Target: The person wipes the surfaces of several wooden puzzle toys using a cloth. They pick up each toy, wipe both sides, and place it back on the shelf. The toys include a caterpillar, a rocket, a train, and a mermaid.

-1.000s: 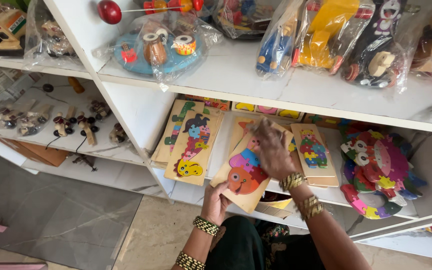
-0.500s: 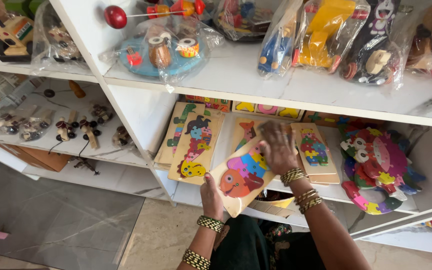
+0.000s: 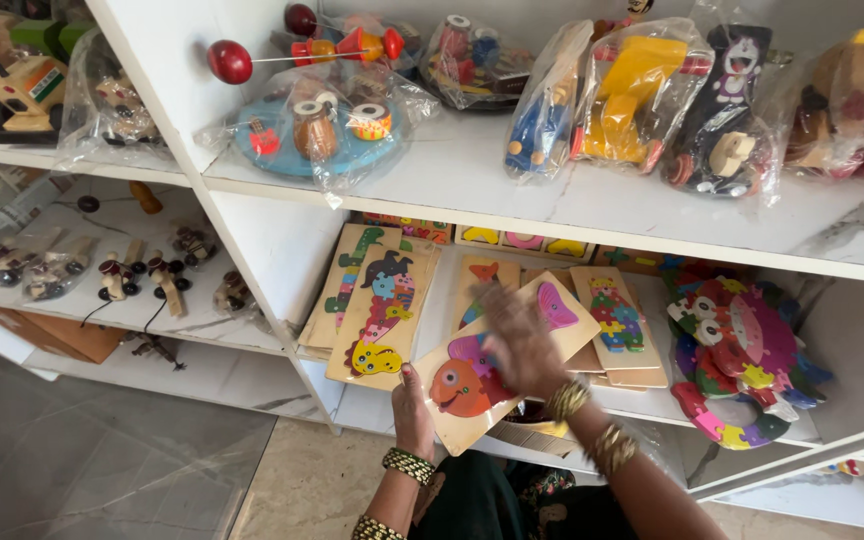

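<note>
As before held, fish puzzle (image 3: 497,372) tilted flatter, right hand (image 3: 520,340) atop

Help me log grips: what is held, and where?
The left hand grips the fish puzzle board at its lower left edge; the right hand lies flat on top.

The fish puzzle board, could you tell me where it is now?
The fish puzzle board is low centre, between the left hand and right hand, before the lower shelf.

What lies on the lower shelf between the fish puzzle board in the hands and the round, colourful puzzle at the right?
In the head view, a stack of rectangular puzzle boards lies between the fish puzzle board and the round puzzle.
</note>
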### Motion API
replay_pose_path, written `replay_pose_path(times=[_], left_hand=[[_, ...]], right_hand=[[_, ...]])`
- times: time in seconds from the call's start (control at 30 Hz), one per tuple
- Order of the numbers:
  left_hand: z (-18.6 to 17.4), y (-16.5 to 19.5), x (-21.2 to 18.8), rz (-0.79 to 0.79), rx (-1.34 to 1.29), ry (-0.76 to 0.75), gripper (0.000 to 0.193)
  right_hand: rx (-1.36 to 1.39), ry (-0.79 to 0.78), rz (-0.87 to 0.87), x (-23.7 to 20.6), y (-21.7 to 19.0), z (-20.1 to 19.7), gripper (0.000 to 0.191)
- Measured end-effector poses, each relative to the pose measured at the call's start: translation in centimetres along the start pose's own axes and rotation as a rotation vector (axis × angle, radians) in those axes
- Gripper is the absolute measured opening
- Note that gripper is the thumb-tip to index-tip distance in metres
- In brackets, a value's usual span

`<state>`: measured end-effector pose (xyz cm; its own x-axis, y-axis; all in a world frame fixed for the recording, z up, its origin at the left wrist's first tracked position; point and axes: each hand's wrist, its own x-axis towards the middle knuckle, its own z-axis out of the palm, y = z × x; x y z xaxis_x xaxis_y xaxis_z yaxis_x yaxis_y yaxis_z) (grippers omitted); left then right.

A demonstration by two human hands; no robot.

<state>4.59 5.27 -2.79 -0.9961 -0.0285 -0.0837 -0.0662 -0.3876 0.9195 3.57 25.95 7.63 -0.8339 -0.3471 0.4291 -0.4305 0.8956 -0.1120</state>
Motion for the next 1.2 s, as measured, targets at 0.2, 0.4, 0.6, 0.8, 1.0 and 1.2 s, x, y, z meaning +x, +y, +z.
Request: replay_pose_path(times=[0.2,0.4,0.6,0.8,1.0,1.2], left_hand=[[1.2,-0.5,-0.5,0.031,0.009,-0.018,0.085],[0.9,-1.7,0.1,-0.039,-0.023,0.065,0.081],[-0.7,-1.3,1.0,-0.005,-0.083,0.063,0.082],[-0.7,1.0,0.9,-0.060,-0.269,0.015,0.086],[0.2,0.7,0.7,-0.075,-0.212,0.090,0.088],[0.2,-0.8,0.9,-0.028,-0.031,0.128,0.085]], right_hand=[[-0.160,-0.048,0.456,0.6,7.5,1.0,0.065],[0.165,0.029,-0.082,-4.5,-4.8,3.3,0.076],[0.075,-0.014,-0.139,-5.5,-8.3,0.8,0.085],[-0.200,0.181,0.336,-2.4,4.8,-1.9,0.074],[-0.240,0.234,0.122,-3.7,2.0,0.0,0.065],[0.229,-0.104,-0.188,-5.3,-8.6,1.3,0.085]])
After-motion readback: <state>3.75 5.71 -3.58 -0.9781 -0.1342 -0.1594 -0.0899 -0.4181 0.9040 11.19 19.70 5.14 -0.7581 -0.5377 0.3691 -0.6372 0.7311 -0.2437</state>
